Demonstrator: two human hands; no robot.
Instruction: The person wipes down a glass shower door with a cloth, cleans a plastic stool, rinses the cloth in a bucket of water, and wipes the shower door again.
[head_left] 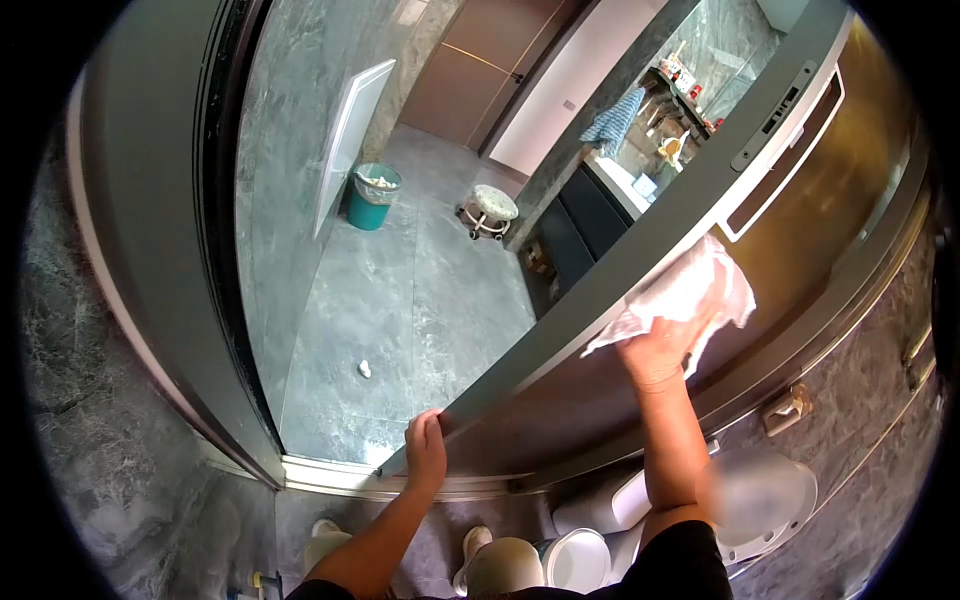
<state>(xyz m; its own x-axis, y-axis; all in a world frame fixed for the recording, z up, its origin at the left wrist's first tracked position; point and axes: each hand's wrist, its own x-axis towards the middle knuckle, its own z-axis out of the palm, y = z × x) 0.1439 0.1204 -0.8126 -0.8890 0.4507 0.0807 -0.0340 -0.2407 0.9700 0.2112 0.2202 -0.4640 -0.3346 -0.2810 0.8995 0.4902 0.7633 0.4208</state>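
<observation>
A brown door [560, 400] with a grey edge and a white handle frame [785, 160] stands open across the right half of the view. Against its face, below the handle, my right hand [660, 350] presses a pale pink cloth [690, 290], which covers most of the fingers. My left hand [427, 450] grips the door's edge low down, its fingers curled over the edge and close together.
Beyond the doorway are a teal bin [373, 200], a round wheeled stool [490, 207], a dark cabinet [585, 215] and a small white object [364, 369] on the floor. A white bucket [578, 562] and a toilet [765, 505] are near my legs.
</observation>
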